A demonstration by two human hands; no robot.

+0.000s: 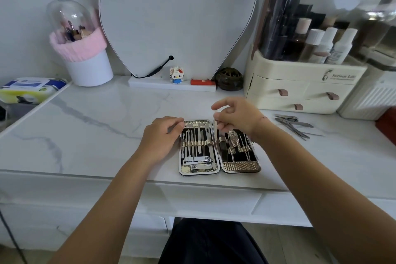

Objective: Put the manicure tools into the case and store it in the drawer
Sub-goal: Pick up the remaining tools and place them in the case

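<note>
Case, manicure, lying open on marble table, directly beneath right hand, whose thumb and forefinger pinch slim tool upright. Left hand curled at near corner; hold unclear. Loose tools lie right of the pinch.

**Polished metal, glossy table**

The case has a mirror-bright metal rim and an embossed, shiny lining. The thin tool pinched by the right hand is polished metal, like the loose tools to its right. The table is glossy and marble-veined.
</note>
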